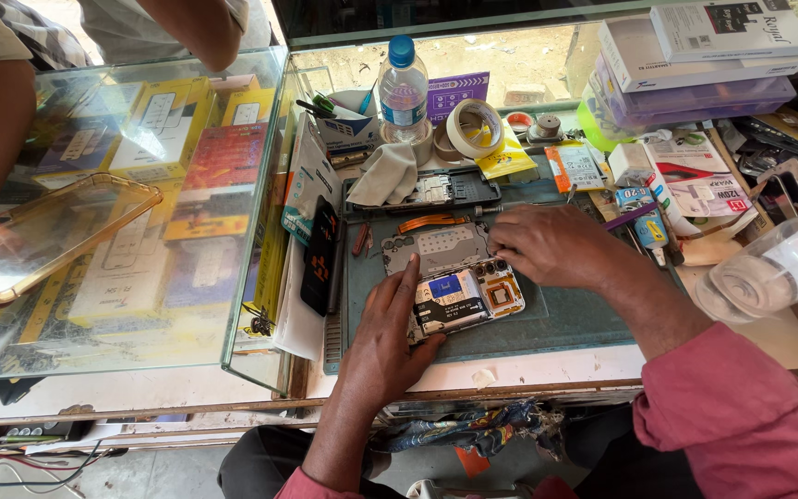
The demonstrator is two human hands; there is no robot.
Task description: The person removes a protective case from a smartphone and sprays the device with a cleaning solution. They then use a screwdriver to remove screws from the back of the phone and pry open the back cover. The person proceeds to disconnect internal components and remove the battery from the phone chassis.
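Opened smartphone with bare silver frame, blue-labelled battery and exposed circuit boards [454,294]: lies flat at centre of grey-green rubber work mat [565,319]. Left hand [390,337], at 7 o'clock of it, fingers extended, forefinger pressing its left edge. Right hand [551,245], at 2 o'clock, fingers curled together on its top corner; what they pinch is hidden. Likely light, stiff, fragile; best held by frame edges. Clear plastic water bottle with blue cap [403,88] at 12 o'clock

white and lilac boxes [695,55] stacked top right, yellow boxes [163,125] under glass
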